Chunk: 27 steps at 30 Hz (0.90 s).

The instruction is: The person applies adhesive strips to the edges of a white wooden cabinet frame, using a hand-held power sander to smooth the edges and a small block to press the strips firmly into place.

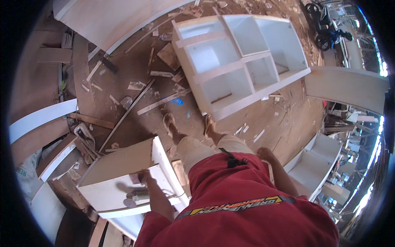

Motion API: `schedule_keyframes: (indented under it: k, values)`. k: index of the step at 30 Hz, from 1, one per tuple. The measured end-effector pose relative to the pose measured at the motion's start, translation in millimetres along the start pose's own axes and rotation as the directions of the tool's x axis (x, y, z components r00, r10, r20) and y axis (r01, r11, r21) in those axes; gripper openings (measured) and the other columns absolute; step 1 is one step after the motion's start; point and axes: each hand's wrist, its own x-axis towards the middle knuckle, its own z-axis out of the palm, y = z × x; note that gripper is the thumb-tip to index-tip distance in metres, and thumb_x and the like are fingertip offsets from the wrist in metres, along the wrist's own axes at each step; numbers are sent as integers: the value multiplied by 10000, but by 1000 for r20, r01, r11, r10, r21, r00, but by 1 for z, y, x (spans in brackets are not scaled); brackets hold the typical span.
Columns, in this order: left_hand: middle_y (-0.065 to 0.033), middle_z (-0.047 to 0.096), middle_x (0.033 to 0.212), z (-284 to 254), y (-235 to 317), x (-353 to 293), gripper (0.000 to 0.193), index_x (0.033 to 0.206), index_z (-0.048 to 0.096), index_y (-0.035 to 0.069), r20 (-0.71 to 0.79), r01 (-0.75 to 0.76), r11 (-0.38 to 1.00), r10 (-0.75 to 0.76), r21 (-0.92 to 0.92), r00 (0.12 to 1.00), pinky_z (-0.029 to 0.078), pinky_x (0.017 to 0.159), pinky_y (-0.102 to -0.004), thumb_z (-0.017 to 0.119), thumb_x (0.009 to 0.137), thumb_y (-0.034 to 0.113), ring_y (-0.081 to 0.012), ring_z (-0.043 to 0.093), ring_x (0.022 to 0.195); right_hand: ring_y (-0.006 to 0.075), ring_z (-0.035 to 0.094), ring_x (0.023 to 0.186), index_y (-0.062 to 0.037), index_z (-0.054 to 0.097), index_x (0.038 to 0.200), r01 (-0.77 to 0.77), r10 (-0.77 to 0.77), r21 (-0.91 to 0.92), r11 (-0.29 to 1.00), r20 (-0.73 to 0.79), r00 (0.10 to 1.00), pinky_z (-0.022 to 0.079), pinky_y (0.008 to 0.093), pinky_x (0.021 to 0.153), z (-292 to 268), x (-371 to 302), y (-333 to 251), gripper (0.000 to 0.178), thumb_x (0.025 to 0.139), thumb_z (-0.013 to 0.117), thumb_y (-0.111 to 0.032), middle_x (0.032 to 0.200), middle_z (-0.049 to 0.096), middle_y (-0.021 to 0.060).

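Observation:
My left hand point(145, 176) is closed around a small reddish-brown block point(135, 178) on the white top face of a cabinet piece point(111, 190) at my left. Close to that hand, a small round container point(130, 202) and another cylindrical item point(142, 195) rest on the same face; their exact kind is unclear. A raised white panel point(163, 162) borders the cabinet piece on the side nearest my legs. By my right thigh hangs my right hand point(265, 154), its fingers mostly out of sight, touching no furniture.
Ahead lies a large white shelf unit point(251, 101) with several compartments. Another white open cabinet point(314, 164) stands at right, beside a long board point(347, 88). Wood strips point(127, 115) and offcuts litter the brown floor. Curved panels point(43, 119) fill the left; a motorbike point(329, 37) stands far right.

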Motion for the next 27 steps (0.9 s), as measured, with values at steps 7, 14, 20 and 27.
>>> schedule_keyframes:
  k: [7, 14, 20, 27]
  values:
    - [-226, 573, 1409, -1, 71, -80, 791, 1380, 522, -59, 93, -271, 956, 281, -113, 955, 489, 1045, -417, 739, 896, 527, -263, 594, 1253, 274, 707, 909, -52, 702, 1174, -77, 302, 627, 775, -259, 917, 559, 405, 854, -85, -16, -170, 315, 980, 634, -290, 1020, 749, 167]
    - [-246, 564, 1252, 91, 309, -293, 795, 1350, 415, -78, 333, -864, 414, 889, -287, 315, 455, 1026, -440, 816, 875, 417, -338, 560, 1184, 333, 683, 1094, -44, 607, 1307, 231, 113, 651, 724, -441, 890, 539, 451, 950, -160, -21, -266, 426, 967, 658, -295, 1223, 688, 210]
    - [-221, 594, 1228, 181, 336, -488, 504, 1323, 504, -24, 457, -953, -45, 870, -300, -185, 464, 988, -459, 720, 927, 201, -379, 578, 1114, 384, 625, 1206, -41, 422, 1493, 511, 246, 651, 561, -721, 648, 507, 462, 1026, -224, -16, -241, 687, 967, 688, -396, 1379, 579, 251]
    - [-163, 645, 1185, 280, 315, -585, 498, 1311, 596, -14, 449, -935, -314, 820, -168, -356, 465, 992, -429, 732, 841, 76, -343, 587, 1125, 335, 510, 1353, -11, 220, 1600, 615, 341, 782, -104, -552, 760, 450, 449, 1113, -241, 70, -129, 943, 918, 775, -353, 1448, 492, 235]
